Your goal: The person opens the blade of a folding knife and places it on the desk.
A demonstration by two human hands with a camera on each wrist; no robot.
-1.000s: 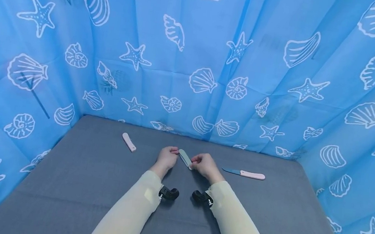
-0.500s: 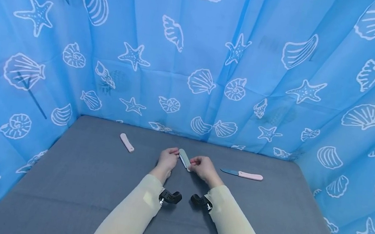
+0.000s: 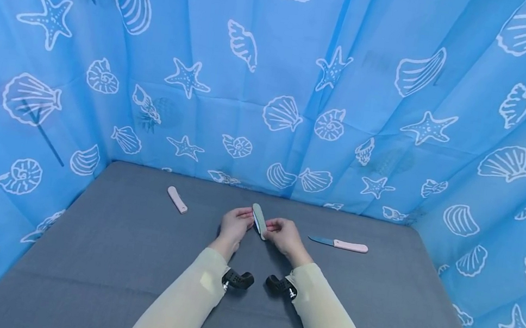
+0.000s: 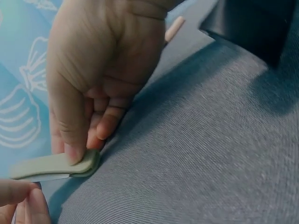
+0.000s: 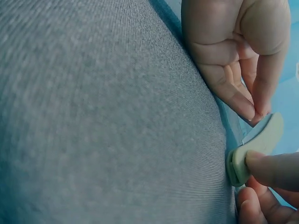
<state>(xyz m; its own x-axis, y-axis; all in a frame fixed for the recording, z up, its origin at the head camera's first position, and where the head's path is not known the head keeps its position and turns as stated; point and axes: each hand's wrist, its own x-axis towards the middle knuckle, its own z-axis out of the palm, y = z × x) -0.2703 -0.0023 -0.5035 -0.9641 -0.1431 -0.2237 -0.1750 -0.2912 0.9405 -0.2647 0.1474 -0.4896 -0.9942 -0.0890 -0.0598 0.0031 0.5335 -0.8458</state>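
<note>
Between both hands, above the grey cloth, is a pale green folding knife (image 3: pixel 259 219). My left hand (image 3: pixel 233 229) pinches one end of its handle between thumb and fingers, as the left wrist view shows close up. With thumb and fingertips, my right hand (image 3: pixel 285 235) pinches the pale blade (image 5: pixel 258 130) near the handle's other end. Most of the blade lies along the handle's slot, with a thin strip of it showing. In the right wrist view, the left thumb lies flat on the green handle (image 5: pixel 266 140).
A folded pink knife (image 3: pixel 177 199) lies at the back left of the grey-covered table (image 3: pixel 130 279). To the right lies a second pink knife (image 3: pixel 350 246), its blue blade out and pointing left. A blue shell-print curtain (image 3: pixel 264 76) surrounds the table's back and sides.
The green knife has turned a little steeper between the hands, its far end moving up in the head view. Both hands keep hold of it. The view has shifted slightly.
</note>
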